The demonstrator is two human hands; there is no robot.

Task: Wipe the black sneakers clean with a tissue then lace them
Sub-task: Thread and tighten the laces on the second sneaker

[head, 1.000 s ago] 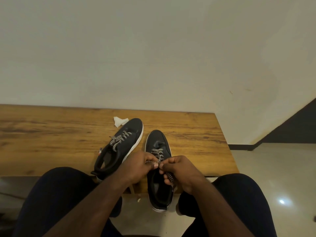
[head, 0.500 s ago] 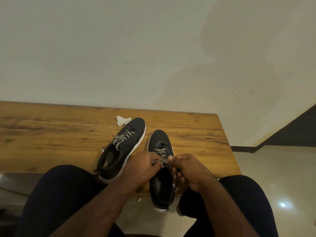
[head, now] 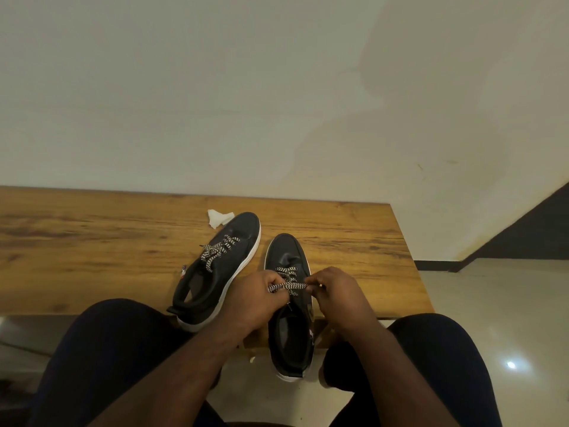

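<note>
Both hands, left hand (head: 252, 298) and right hand (head: 334, 298), pinch the striped lace (head: 288, 286) over one black shoe (head: 288, 306). Beside it sit another shoe (head: 215, 272) and a tissue (head: 218, 217) on the worktop (head: 92, 248).

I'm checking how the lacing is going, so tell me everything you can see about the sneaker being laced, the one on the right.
The right sneaker is black, smooth and leather-like, with a white sole. It lies toe toward the wall on the wooden table, its heel overhanging the near edge. A black-and-white patterned lace crosses its eyelets; the left hand and right hand each pinch it, pulling it taut between them.
</note>
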